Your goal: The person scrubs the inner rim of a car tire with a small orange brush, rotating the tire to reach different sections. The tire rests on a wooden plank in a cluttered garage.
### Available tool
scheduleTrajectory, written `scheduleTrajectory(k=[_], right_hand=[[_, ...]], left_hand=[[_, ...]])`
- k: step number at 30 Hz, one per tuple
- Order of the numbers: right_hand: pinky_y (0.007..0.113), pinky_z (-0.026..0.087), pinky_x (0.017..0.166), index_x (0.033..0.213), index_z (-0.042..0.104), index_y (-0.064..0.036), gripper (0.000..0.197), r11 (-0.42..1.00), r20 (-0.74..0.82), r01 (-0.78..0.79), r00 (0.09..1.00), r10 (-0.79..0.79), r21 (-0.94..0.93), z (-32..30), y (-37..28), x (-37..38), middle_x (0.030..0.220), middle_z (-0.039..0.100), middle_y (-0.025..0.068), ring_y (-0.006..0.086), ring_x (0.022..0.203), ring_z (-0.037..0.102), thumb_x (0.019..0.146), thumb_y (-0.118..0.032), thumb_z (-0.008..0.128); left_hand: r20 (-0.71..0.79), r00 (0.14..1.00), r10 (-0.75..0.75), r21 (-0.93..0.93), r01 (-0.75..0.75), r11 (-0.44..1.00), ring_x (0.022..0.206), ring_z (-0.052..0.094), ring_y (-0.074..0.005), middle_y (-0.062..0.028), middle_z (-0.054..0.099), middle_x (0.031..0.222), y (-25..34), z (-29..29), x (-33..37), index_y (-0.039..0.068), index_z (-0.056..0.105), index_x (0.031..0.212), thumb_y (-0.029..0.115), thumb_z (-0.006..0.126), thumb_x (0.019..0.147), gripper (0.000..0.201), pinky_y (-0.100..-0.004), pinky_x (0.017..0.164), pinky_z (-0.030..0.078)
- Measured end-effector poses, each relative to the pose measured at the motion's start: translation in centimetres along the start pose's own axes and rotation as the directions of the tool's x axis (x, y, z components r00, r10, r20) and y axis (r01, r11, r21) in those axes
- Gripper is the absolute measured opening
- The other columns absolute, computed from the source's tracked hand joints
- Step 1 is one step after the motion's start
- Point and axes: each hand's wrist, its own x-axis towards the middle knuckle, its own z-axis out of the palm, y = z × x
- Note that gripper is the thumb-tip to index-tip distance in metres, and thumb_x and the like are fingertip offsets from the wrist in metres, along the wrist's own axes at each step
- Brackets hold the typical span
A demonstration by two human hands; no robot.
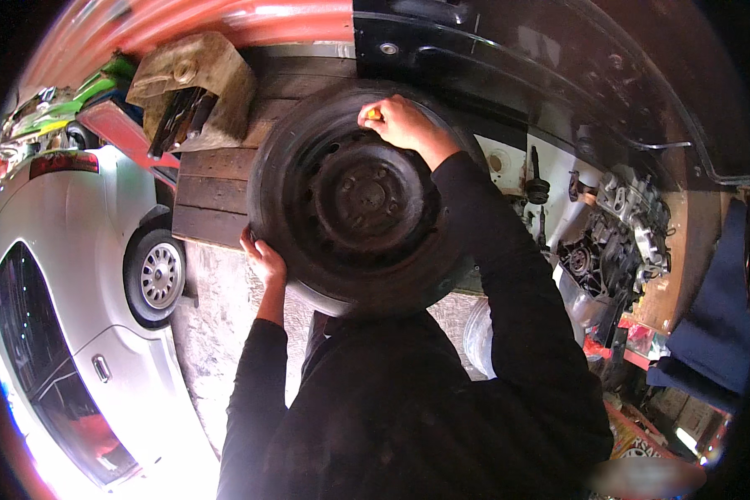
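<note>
A car wheel [369,194], a black tire on a dark steel rim with bolt holes round its hub, lies flat in front of me on a wooden bench. My left hand [264,260] grips the tire's outer edge at the near left. At the far side, my right hand [402,123] is closed over the tire near the rim's lip. A small yellow object [375,113] pokes out between its thumb and fingers; the grip hides the rest, so its kind cannot be made out.
Bench planks [212,190] extend left, carrying a grimy cut-open container [193,87] of dark tools. A silver car [92,225] stands at the left. Engine parts [612,229] sit at the right, beside blue cloth [708,308]. A black panel [550,58] lies beyond the wheel.
</note>
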Motion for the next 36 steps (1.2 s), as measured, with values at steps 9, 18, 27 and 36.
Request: scheduleTrajectory(k=[9, 18, 27, 36], right_hand=[[0.050, 0.051, 0.074, 0.090, 0.066, -0.0057, 0.003, 0.951, 0.270, 0.262, 0.939, -0.211, -0.166, 4.2, -3.3, 4.0, 0.086, 0.071, 0.0159, 0.0395, 0.086, 0.069, 0.088, -0.006, 0.068], [0.044, 0.057, 0.078, 0.095, 0.075, -0.0117, 0.018, 0.815, 0.398, 0.578, 0.740, -0.543, 0.038, 11.5, -10.9, 1.4, 0.090, 0.076, 0.0111, 0.0323, 0.090, 0.074, 0.081, -0.005, 0.066], [0.044, 0.056, 0.075, 0.083, 0.073, -0.0059, 0.011, 0.986, 0.147, 0.161, 0.975, -0.164, 0.035, 7.5, -6.2, 3.4, 0.081, 0.073, 0.0143, 0.0352, 0.080, 0.072, 0.077, 0.000, 0.066], [0.039, 0.057, 0.093, 0.108, 0.077, -0.0025, 0.030, 0.889, -0.449, -0.278, 0.784, 0.429, 0.365, 13.0, -3.9, 0.9, 0.097, 0.076, 0.0192, 0.0336, 0.100, 0.074, 0.095, -0.025, 0.062]], left_hand=[[-0.012, 0.999, -0.036, 0.018, 0.036, 0.999, 0.131, 0.055, -0.0449, -0.0301, 0.056, 0.139, 1.2, 0.0, -0.8, -0.001, 0.046, 0.144, 0.011, 0.038, 0.095, 0.051, -0.0479, 0.113, 0.040], [0.003, 0.999, -0.046, 0.001, 0.046, 0.999, 0.131, 0.055, -0.0457, -0.0310, 0.056, 0.140, 2.4, 0.1, -0.7, -0.001, 0.046, 0.144, 0.011, 0.038, 0.095, 0.051, -0.0479, 0.112, 0.040], [-0.007, 0.999, -0.037, -0.027, 0.037, 0.999, 0.133, 0.052, -0.0444, -0.0294, 0.055, 0.139, 2.7, 0.3, -0.8, -0.002, 0.047, 0.143, 0.010, 0.038, 0.094, 0.051, -0.0472, 0.114, 0.038], [0.009, 0.999, -0.041, 0.009, 0.041, 0.999, 0.134, 0.050, -0.0462, -0.0302, 0.053, 0.142, 3.2, -0.2, -1.2, -0.002, 0.047, 0.144, 0.012, 0.041, 0.095, 0.051, -0.0488, 0.114, 0.038]])
